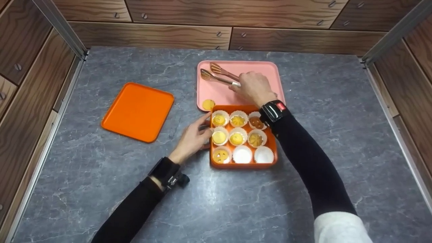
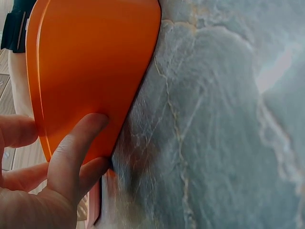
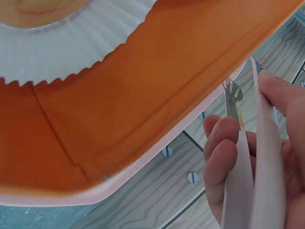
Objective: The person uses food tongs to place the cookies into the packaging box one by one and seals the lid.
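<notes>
My right hand (image 1: 253,87) grips a pair of tongs (image 1: 222,80) with pale handles above the pink tray (image 1: 238,66). The slotted heads of the tongs point left and stand apart, with nothing between them. A round yellow cookie (image 1: 208,104) lies at the tray's near left corner. My left hand (image 1: 193,140) rests at the left side of an orange box (image 1: 273,148), its fingertips on the outer wall and the thumb by the rim. The box holds rows of white paper cups. Several contain cookies, and two front cups (image 1: 242,154) are empty.
A flat orange lid (image 1: 138,113) lies on the grey marbled table (image 1: 189,209) to the left. The box's far edge overlaps the pink tray's near side in the head view. Wood-patterned walls (image 1: 148,35) enclose the table at the back and sides.
</notes>
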A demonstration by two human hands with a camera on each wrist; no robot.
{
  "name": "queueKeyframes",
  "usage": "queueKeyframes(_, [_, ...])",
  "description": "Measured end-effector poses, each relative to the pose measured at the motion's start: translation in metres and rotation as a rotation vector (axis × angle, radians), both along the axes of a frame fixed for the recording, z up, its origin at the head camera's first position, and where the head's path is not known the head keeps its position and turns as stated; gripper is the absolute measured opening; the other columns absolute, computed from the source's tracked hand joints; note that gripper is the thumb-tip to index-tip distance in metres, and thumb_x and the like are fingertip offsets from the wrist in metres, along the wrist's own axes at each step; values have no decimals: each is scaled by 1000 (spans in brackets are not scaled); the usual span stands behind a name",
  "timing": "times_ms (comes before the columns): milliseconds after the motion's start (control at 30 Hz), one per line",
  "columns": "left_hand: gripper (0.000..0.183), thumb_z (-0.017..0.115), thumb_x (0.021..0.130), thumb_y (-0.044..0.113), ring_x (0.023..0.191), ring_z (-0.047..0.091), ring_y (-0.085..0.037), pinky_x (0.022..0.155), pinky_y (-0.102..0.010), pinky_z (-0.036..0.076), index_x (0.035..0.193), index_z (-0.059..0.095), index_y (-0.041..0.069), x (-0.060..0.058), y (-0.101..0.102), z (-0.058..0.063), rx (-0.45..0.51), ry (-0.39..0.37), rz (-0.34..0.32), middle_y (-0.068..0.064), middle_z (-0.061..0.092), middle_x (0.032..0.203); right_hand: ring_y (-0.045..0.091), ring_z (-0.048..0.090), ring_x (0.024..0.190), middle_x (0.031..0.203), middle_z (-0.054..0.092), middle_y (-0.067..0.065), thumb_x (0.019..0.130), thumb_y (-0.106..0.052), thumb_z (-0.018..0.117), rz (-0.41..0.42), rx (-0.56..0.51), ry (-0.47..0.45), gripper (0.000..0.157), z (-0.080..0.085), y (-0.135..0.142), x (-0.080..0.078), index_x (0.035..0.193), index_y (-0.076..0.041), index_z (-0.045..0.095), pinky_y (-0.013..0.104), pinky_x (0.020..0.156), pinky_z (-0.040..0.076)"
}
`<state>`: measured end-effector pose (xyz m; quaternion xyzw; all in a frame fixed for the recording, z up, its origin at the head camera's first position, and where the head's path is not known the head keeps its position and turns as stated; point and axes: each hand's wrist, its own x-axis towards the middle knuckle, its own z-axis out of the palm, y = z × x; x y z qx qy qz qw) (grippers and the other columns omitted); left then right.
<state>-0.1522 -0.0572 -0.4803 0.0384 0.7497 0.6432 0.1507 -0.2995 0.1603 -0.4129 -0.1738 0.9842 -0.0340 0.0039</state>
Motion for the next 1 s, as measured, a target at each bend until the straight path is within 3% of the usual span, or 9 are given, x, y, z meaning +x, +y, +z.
queueKeyframes(433, [67, 62, 100, 11, 115, 68, -28, 74, -37, 66, 162, 38, 21, 0, 1, 0, 19, -3, 13, -18, 52, 147, 39, 69, 76, 85, 69, 18, 98, -47, 69, -13, 34, 62, 49, 0, -3, 3, 92, 1, 72, 54, 66, 60])
queueKeyframes(1000, [67, 61, 100, 13, 116, 68, -26, 75, -36, 66, 162, 37, 23, 0, 1, 0, 1, -18, 9, -15, 49, 149, 34, 64, 65, 73, 63, 13, 95, -43, 75, 43, -41, 136, 43, 3, 33, 28, 85, -2, 70, 50, 59, 56])
